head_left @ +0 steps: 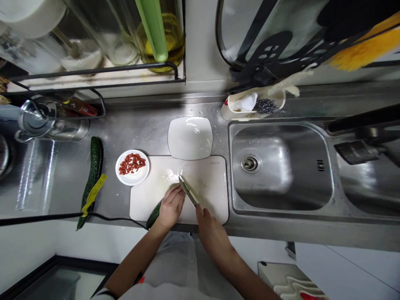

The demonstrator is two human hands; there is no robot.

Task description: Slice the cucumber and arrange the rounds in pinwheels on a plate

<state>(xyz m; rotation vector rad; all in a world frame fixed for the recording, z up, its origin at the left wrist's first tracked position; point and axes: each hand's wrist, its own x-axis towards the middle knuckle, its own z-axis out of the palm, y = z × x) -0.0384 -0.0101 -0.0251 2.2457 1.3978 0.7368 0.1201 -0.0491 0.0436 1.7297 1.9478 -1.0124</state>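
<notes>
On the white cutting board (212,183) lies a dark green cucumber (153,215), partly hidden under my left hand (171,204), whose fingers are closed on it. My right hand (208,225) grips the handle of a knife (187,191). The blade slants up and left, close beside my left fingertips. A thin cucumber slice (186,186) shows at the blade. Behind the board, touching its back edge, sits a white square plate (190,137) with nothing on it. A small white bowl (133,179) of red berries stands at the board's back left corner.
A whole cucumber (93,166) with a yellow tag (93,194) lies at left. The sink (281,166) is right of the board, with a beige caddy (233,113) behind it. A glass pitcher (62,129) stands back left. A black cord (112,218) crosses the counter's front edge.
</notes>
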